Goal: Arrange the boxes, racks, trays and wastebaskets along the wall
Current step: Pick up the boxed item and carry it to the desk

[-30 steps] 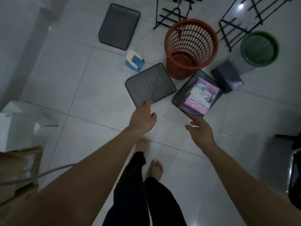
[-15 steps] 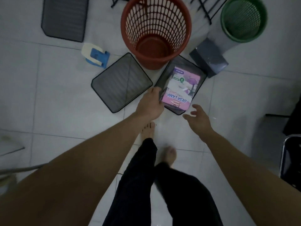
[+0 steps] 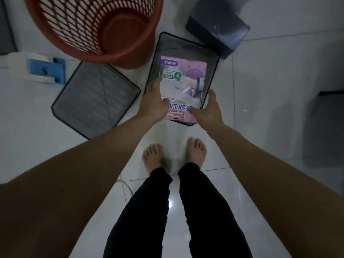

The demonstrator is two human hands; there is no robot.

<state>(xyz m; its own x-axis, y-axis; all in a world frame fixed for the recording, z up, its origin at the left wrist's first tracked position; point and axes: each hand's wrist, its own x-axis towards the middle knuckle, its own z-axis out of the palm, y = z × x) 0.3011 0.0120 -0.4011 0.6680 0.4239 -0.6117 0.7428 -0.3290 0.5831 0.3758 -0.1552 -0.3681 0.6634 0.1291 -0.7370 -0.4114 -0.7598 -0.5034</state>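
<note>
A black mesh tray (image 3: 186, 44) lies on the white tiled floor in front of my feet, with a pink desk lamp box (image 3: 186, 75) lying inside it. My left hand (image 3: 154, 103) grips the tray's left rim, thumb over the box. My right hand (image 3: 208, 108) grips the tray's right rim near the front corner. A second, empty black mesh tray (image 3: 96, 99) lies to the left. A red wastebasket (image 3: 93, 27) stands just behind both trays.
A dark grey box (image 3: 217, 28) sits behind the held tray, to the right. A white and blue object (image 3: 37, 68) lies at the far left. My bare feet (image 3: 175, 153) stand just in front of the tray. A dark shape (image 3: 327, 116) is at the right edge.
I have stepped closer and bent down. Both hands moved forward from above the floor onto the tray with the lamp box and took hold of its two side rims.
</note>
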